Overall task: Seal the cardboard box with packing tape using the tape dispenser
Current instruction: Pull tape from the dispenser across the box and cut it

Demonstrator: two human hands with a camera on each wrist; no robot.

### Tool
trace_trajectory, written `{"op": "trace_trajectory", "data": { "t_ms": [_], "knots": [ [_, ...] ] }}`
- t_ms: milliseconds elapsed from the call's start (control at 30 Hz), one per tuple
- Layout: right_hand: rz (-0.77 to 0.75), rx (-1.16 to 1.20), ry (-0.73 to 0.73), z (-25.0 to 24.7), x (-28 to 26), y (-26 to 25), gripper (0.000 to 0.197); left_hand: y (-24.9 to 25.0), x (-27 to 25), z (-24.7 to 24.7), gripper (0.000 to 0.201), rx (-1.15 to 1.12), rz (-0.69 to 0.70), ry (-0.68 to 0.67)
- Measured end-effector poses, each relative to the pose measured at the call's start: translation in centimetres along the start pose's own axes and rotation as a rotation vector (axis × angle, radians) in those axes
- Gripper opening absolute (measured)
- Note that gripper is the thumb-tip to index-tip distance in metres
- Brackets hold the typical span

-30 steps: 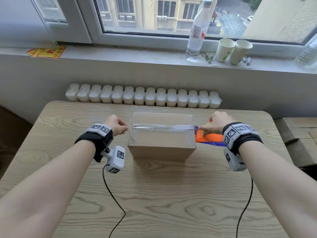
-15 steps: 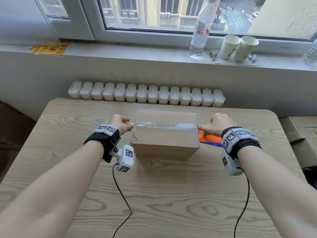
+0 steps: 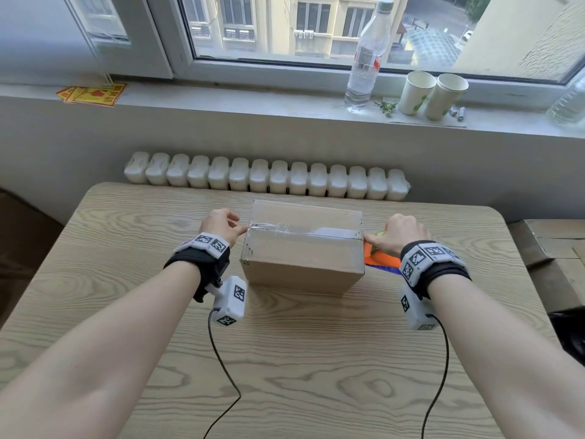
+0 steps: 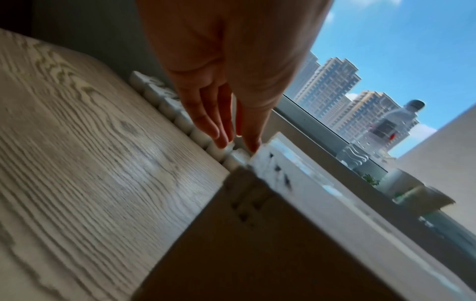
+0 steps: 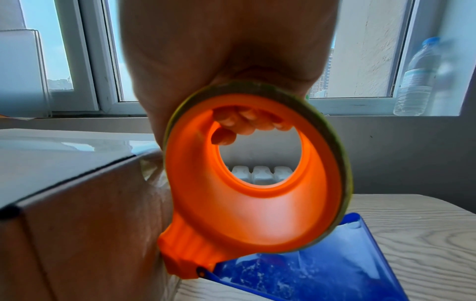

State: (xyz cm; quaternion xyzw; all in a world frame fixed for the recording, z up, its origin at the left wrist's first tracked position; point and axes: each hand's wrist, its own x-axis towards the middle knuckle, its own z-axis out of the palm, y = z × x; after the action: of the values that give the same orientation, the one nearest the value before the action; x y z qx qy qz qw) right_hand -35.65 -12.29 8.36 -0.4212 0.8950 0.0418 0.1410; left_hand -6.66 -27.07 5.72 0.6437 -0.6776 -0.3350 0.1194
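A brown cardboard box (image 3: 300, 264) stands mid-table with a strip of clear packing tape (image 3: 304, 231) along its top seam. My left hand (image 3: 221, 228) is at the box's left end, fingers straight, one fingertip (image 4: 253, 145) touching the taped top corner (image 4: 273, 163). My right hand (image 3: 400, 236) grips the orange tape dispenser (image 5: 247, 183) at the box's right end, fingers curled through its ring. The dispenser's blue flap (image 5: 322, 268) hangs toward the table. Tape runs down the box's right side (image 5: 152, 179).
The wooden table (image 3: 285, 375) is bordered at the back by a white radiator (image 3: 266, 179). The windowsill holds a plastic bottle (image 3: 367, 55), two paper cups (image 3: 430, 95) and yellow stickers (image 3: 91, 95). More cardboard boxes (image 3: 550, 245) sit to the right of the table.
My left hand has moved in from beside the box and now touches the taped left corner. The right hand with the dispenser stays at the right end. The view tilted slightly down.
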Motion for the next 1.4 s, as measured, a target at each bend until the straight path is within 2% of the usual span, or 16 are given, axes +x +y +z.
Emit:
{"op": "trace_trajectory", "data": {
  "t_ms": [133, 267, 333, 400, 500, 700, 933, 1400],
  "knots": [
    [-0.003, 0.018, -0.004, 0.1, -0.2, 0.4, 0.052, -0.3, -1.3, -0.4, 0.036, 0.158, 0.12, 0.026],
    [0.005, 0.047, -0.009, 0.1, -0.5, 0.5, 0.057, -1.1, -2.9, 0.0, 0.034, 0.227, 0.381, 0.066],
    [0.01, 0.051, -0.009, 0.0, -0.6, 0.7, 0.058, -1.0, -3.9, 0.5, 0.043, 0.302, 0.525, -0.041],
    [0.009, 0.057, -0.01, 0.0, -0.7, 0.8, 0.058, -0.6, -4.7, 1.1, 0.052, 0.494, 0.614, -0.188],
    [0.007, 0.064, -0.013, 0.1, -0.8, 0.9, 0.058, -0.2, -5.4, 2.3, 0.061, 0.623, 0.597, -0.239],
    [-0.003, 0.077, -0.013, 0.0, -0.9, 0.7, 0.057, 1.4, -6.5, 4.5, 0.067, 0.643, 0.629, -0.214],
    [-0.02, 0.089, -0.023, 0.0, -0.7, 0.9, 0.057, 3.6, -7.3, 7.1, 0.068, 0.634, 0.678, -0.248],
    [-0.061, 0.125, 0.009, -0.1, -1.0, 0.9, 0.052, 8.5, -9.5, 11.8, 0.064, 0.644, 0.904, -0.337]
  ]
}}
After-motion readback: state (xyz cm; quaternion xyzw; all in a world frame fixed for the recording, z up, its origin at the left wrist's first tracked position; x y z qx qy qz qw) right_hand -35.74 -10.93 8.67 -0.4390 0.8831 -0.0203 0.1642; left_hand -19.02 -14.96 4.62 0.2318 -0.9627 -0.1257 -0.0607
